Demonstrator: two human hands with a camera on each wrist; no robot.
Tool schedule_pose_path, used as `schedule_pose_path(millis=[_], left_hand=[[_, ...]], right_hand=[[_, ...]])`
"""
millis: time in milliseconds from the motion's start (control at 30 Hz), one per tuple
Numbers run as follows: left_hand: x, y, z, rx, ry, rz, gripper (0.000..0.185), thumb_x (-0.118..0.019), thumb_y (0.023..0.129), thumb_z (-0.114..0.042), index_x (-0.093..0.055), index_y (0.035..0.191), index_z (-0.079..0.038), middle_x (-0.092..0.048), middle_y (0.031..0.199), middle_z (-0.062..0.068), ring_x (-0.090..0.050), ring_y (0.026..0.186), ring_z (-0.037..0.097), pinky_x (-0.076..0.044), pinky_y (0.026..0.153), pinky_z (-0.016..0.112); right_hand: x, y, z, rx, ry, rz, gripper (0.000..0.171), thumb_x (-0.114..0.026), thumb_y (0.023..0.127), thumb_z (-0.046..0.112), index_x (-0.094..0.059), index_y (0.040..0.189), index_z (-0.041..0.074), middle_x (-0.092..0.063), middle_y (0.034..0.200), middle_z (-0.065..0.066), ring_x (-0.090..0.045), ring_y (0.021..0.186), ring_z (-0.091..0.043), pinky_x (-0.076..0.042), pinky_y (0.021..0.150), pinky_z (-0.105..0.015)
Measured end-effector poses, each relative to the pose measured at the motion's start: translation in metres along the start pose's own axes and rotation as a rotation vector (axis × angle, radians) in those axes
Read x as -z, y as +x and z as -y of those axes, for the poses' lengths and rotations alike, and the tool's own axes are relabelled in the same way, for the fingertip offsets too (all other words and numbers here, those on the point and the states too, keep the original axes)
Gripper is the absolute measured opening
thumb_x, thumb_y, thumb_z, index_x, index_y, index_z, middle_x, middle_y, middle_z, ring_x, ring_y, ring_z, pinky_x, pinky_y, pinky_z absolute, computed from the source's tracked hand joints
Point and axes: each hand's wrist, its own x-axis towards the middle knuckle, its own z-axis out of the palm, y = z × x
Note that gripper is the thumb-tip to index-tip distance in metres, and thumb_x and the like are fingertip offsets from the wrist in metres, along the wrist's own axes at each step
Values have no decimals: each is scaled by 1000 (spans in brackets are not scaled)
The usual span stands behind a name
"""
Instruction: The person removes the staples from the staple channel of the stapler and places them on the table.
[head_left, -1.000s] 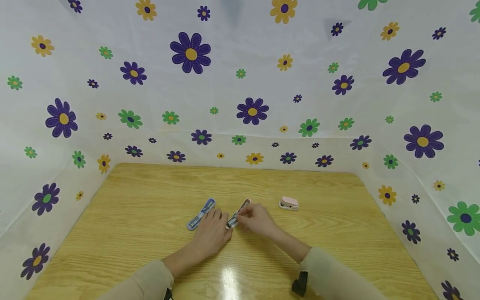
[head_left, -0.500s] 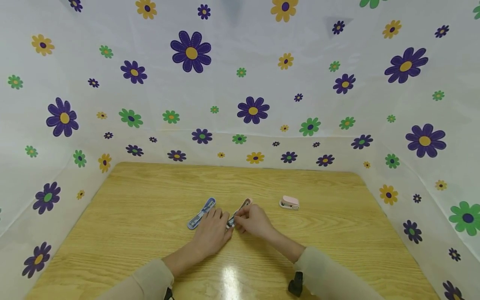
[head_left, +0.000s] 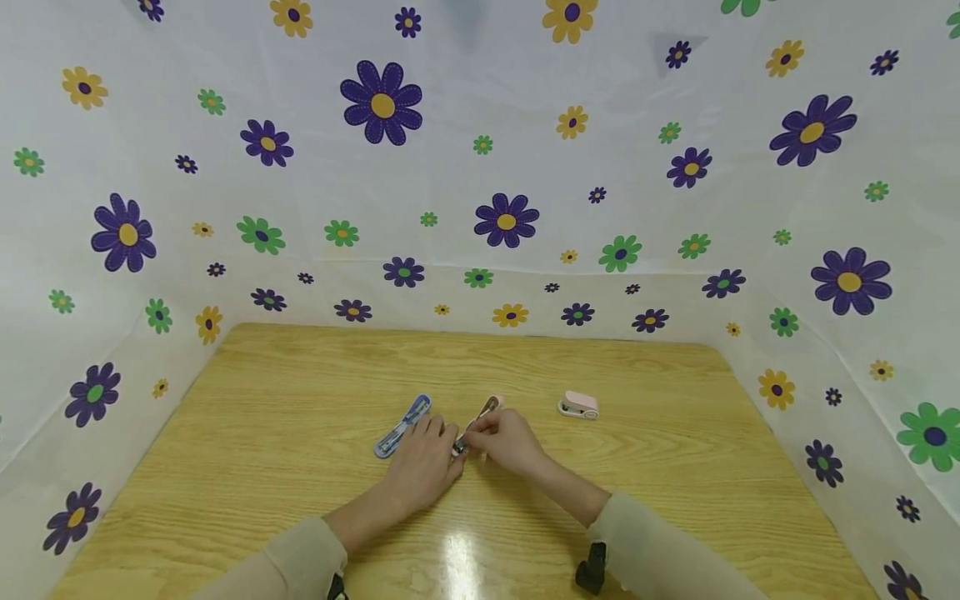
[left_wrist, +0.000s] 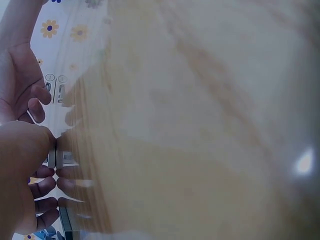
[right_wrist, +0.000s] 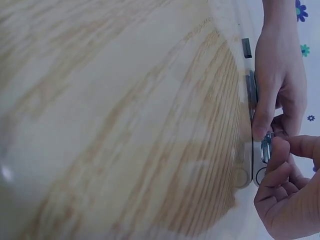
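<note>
Slantwise, a slim pink-edged tray (head_left: 491, 405), silvery inside, in the grip of both hands (head_left: 422, 467) (head_left: 512, 443)

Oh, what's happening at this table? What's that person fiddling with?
A person is working on a slim, pinkish case on the wooden table. The left hand steadies its near end, while the right hand seems to pinch a small shiny piece there; fingers hide the details. A similar blue case lies by the left fingers, and a pink-and-white gadget sits untouched off to the right.
</note>
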Motion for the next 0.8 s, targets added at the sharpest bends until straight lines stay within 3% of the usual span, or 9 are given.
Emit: schedule_pose_path(millis=[300,533,800], left_hand=[[1,1,0,7,0,22,37,-74,97,-40,-68,116,-9,-65,104,9,-59,101,27,-54,84,43],[0,0,0,6,3,29,35,-73,98,-41,-67,113,-10,-64,102,8,-58,97,25,-54,82,42],[2,1,-1,20,-19,21,36,-75,96,-40,-67,114,-9,-63,100,8,-58,96,25,-53,81,42]], right_hand=[[1,4,-1,14,19,21,13,-75,95,7,-77,95,-6,-77,84,-14,-63,58,-8,-58,57,-29],[7,1,-5,13,57,25,16,-73,97,9,-77,99,-6,-77,87,-18,-65,64,-9,-54,59,-22],[28,-11,-2,-35,138,67,22,-71,99,13,-74,105,-8,-76,91,-21,-68,67,-13,-56,62,-27]])
